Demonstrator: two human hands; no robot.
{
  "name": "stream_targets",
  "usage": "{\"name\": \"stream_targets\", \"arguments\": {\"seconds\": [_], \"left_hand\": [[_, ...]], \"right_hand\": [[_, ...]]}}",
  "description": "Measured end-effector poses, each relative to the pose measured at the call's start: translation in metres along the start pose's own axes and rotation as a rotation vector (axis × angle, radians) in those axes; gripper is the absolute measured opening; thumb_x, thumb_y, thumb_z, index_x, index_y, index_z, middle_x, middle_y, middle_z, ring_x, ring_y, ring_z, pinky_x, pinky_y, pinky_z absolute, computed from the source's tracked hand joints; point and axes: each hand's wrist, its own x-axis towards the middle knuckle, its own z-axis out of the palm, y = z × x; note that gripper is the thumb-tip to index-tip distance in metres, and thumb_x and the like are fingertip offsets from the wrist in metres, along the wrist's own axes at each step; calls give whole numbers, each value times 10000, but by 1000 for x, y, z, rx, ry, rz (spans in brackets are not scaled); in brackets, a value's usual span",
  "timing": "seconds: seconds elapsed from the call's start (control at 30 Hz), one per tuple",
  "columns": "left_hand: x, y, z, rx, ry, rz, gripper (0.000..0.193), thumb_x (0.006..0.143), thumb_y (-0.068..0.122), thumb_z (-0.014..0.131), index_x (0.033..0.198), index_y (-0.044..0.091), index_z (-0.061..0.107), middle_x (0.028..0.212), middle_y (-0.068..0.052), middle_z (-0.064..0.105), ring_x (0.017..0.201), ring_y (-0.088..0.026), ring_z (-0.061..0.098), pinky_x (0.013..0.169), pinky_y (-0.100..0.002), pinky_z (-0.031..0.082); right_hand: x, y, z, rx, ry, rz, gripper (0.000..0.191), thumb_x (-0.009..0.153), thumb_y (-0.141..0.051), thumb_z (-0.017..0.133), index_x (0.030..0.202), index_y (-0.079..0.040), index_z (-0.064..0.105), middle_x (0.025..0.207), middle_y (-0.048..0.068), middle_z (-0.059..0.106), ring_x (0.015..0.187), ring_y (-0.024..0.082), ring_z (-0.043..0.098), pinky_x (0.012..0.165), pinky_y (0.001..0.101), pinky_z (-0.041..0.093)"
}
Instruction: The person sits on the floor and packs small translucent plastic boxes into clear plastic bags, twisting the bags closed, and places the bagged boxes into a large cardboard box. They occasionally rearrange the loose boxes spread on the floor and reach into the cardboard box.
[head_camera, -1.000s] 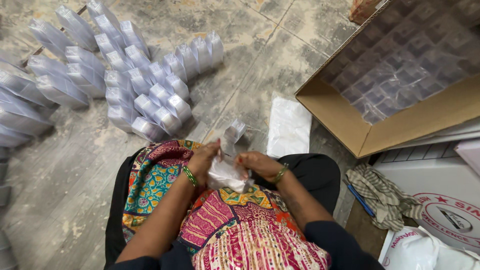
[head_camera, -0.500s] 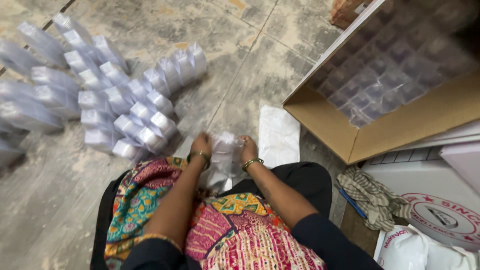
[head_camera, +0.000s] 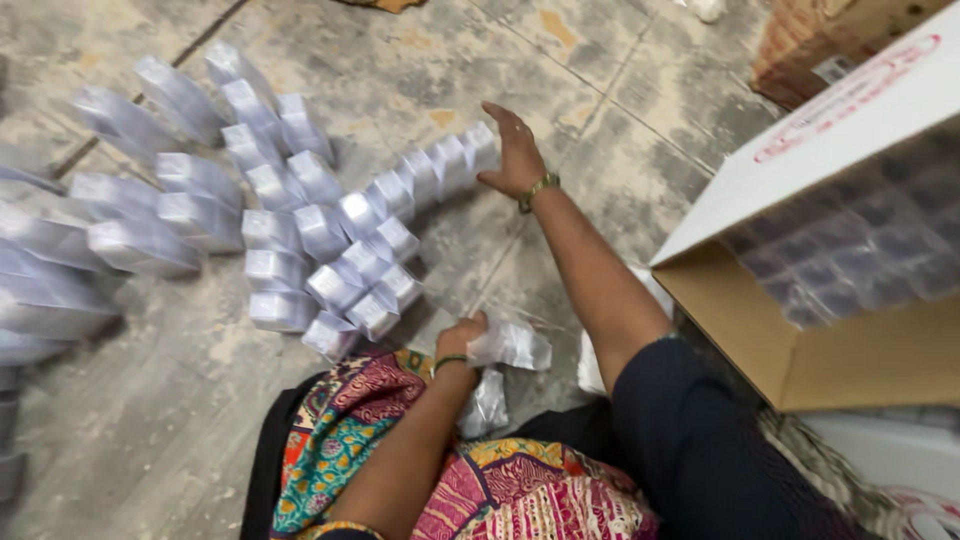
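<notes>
A crinkled clear wrapper (head_camera: 508, 345), light, limp and probably slippery, is pinched at its edge by the left hand (head_camera: 462, 337). The right hand (head_camera: 516, 152), spread open, touches the far packet (head_camera: 482, 146) on the floor (head_camera: 180, 440).

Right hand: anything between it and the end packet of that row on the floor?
Nothing visible. The right hand is already against the end packet; bare floor lies beyond it. The left hand holds clear plastic wrap near the lap.

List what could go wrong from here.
The right hand touches the end pack of a leaning row of wrapped packs; a nudge might topple the row. The left hand grips a clear bag only by one edge, so it may slip. The open box crowds the right elbow.
</notes>
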Motion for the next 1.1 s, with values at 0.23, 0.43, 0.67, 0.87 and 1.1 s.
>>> {"name": "stream_targets", "arguments": {"seconds": [0.23,0.43,0.67,0.87,1.1], "left_hand": [[4,-7,-5,-41,-160,-2,314,871,119,675,1177,100,607,1224,-206,649,1095,-402,676,918,-481,546],[3,-29,-44,-107,-203,91,1060,546,338,1015,1443,189,471,1288,-196,587,1145,-411,605,939,-472,506],[5,-20,-17,-571,-162,276,819,583,317,949,1317,200,605,1067,-177,747,1019,-317,734,884,-418,572],[-6,-30,4,-556,-85,218,831,615,301,925,1350,194,553,1147,-159,732,1068,-305,714,905,-410,555],[-14,-20,12,-548,-75,127,836,634,338,920,1382,226,566,1193,-144,733,1105,-304,711,945,-400,549]], "right_hand": [[31,14,5,-87,-539,347,666,650,-321,932,1239,-247,630,1301,158,566,1209,366,572,1033,436,485],[-54,28,-24,-6,-638,253,672,581,-370,959,1179,-242,681,1171,124,593,1123,324,583,967,424,497],[-213,-14,-30,463,-206,488,725,651,-357,966,1259,-134,639,1245,90,499,1144,239,599,903,351,577],[-238,-41,4,633,117,503,926,669,-271,955,1418,-115,435,1413,106,440,1202,232,593,948,387,565],[-229,-55,-5,406,41,709,862,637,-261,982,1321,-48,503,1089,78,717,1011,214,709,889,354,579]]}}
